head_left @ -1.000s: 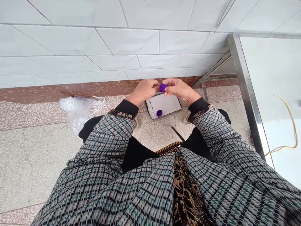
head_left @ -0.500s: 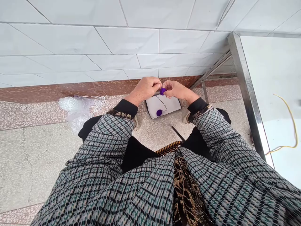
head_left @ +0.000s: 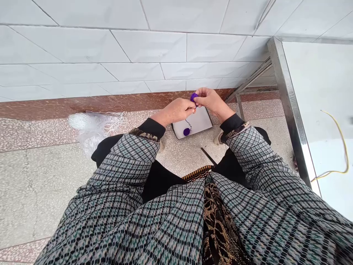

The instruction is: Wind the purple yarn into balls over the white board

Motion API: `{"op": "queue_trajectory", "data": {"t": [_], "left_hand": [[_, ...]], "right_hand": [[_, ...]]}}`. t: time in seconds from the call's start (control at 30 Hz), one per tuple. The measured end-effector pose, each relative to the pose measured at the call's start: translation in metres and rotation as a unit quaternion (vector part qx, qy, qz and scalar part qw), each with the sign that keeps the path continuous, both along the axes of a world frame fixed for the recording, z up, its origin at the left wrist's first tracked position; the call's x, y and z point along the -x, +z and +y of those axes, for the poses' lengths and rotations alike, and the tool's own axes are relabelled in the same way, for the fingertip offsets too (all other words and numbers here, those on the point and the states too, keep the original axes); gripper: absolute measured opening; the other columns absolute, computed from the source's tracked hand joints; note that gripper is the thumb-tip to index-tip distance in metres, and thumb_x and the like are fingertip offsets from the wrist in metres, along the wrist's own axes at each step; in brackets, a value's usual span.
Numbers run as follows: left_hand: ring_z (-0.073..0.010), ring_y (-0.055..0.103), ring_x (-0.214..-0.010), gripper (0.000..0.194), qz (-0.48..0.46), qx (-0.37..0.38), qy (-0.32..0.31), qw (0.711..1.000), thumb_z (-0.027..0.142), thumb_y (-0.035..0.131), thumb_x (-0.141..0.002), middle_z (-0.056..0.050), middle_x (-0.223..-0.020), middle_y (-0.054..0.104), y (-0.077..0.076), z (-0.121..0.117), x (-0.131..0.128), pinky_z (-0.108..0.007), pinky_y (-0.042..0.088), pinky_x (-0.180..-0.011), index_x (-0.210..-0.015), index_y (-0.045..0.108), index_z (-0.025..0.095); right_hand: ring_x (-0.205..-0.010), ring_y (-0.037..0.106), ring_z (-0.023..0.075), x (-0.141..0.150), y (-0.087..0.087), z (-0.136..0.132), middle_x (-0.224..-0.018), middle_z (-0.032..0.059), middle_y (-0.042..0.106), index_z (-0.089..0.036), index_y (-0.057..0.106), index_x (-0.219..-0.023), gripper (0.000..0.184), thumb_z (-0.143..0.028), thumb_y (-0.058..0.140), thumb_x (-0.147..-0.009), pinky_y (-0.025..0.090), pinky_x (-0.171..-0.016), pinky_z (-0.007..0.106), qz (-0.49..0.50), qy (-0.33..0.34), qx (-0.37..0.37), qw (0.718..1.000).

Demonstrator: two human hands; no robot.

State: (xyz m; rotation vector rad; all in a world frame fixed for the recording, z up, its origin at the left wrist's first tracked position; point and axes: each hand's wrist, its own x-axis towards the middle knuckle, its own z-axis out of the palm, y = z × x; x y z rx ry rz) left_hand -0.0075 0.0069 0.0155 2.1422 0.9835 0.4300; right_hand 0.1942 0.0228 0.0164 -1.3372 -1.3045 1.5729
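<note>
A small purple yarn ball [head_left: 193,97] sits between the thumb and fingers of my right hand [head_left: 211,101], above the far part of a white sheet or shallow tray [head_left: 202,120] with a dark edge. My left hand [head_left: 178,110] is closed just below it, thumb and fingers pinched on what looks like the yarn strand; the fingers partly hide it. Lower down, a second purple ball [head_left: 186,131] rests on the white surface. A crinkled dark strand [head_left: 189,124] runs up from it and disappears behind my left hand.
White cord in a clear plastic bag [head_left: 92,129] lies on the floor to the left. A metal-framed table [head_left: 292,110] stands at the right with a yellow cord [head_left: 344,147] on it. A dark stick [head_left: 209,156] lies between my feet. A tiled wall [head_left: 149,48] rises ahead.
My left hand has moved right and slightly down, covering part of the strand. My right hand has lifted a little with the purple ball, which shows higher and further right.
</note>
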Motion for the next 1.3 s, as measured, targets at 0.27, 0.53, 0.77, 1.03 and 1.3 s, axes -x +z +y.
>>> {"op": "queue_trajectory", "data": {"t": [0.27, 0.53, 0.77, 1.03, 1.3], "left_hand": [[-0.0228, 0.068, -0.085, 0.022, -0.024, -0.049, 0.144, 0.988, 0.027, 0.061, -0.096, -0.007, -0.085, 0.078, -0.005, 0.013, 0.011, -0.034, 0.052, -0.083, -0.086, 0.079, 0.017], [-0.0215, 0.070, -0.081, 0.023, -0.011, 0.016, 0.085, 0.996, 0.031, 0.066, -0.098, -0.004, -0.079, 0.076, -0.010, 0.003, -0.003, -0.031, 0.050, -0.081, -0.086, 0.079, 0.017], [-0.0190, 0.068, -0.080, 0.023, -0.023, 0.000, -0.001, 1.000, 0.025, 0.062, -0.096, -0.005, -0.085, 0.078, 0.001, -0.001, 0.000, -0.034, 0.053, -0.085, -0.081, 0.078, 0.018], [-0.0209, 0.067, -0.080, 0.022, -0.047, -0.025, 0.122, 0.991, 0.023, 0.061, -0.091, -0.005, -0.083, 0.078, 0.006, 0.012, 0.013, -0.034, 0.054, -0.084, -0.082, 0.079, 0.017], [-0.0227, 0.068, -0.081, 0.025, 0.009, 0.027, 0.118, 0.993, 0.035, 0.065, -0.095, -0.005, -0.078, 0.077, -0.004, 0.011, 0.008, -0.031, 0.050, -0.078, -0.087, 0.080, 0.018]], "right_hand": [[-0.063, 0.065, 0.0093, 0.002, 0.008, -0.007, -0.075, -0.0023, 0.071, -0.015, 0.068, -0.088, 0.027, 0.008, 0.081, -0.083, 0.055, -0.062, 0.020, 0.021, 0.125, 0.057, 0.990], [-0.064, 0.067, 0.0083, 0.004, 0.016, -0.004, -0.074, -0.0021, 0.070, -0.017, 0.064, -0.091, 0.023, -0.002, 0.082, -0.094, 0.060, -0.068, 0.018, 0.105, -0.012, 0.086, 0.991], [-0.055, 0.057, 0.0089, 0.001, -0.004, 0.004, -0.065, -0.0074, 0.060, -0.022, 0.055, -0.087, 0.040, 0.010, 0.079, -0.085, 0.048, -0.053, 0.018, -0.055, -0.013, -0.003, 0.998], [-0.057, 0.061, 0.0073, 0.002, 0.001, -0.003, -0.071, -0.0055, 0.068, -0.017, 0.063, -0.089, 0.035, 0.015, 0.074, -0.080, 0.049, -0.052, 0.016, -0.040, 0.139, 0.022, 0.989], [-0.063, 0.066, 0.0078, 0.003, 0.021, -0.009, -0.072, -0.0034, 0.070, -0.017, 0.064, -0.092, 0.026, -0.007, 0.088, -0.091, 0.057, -0.061, 0.015, 0.080, 0.074, 0.087, 0.990]]}}
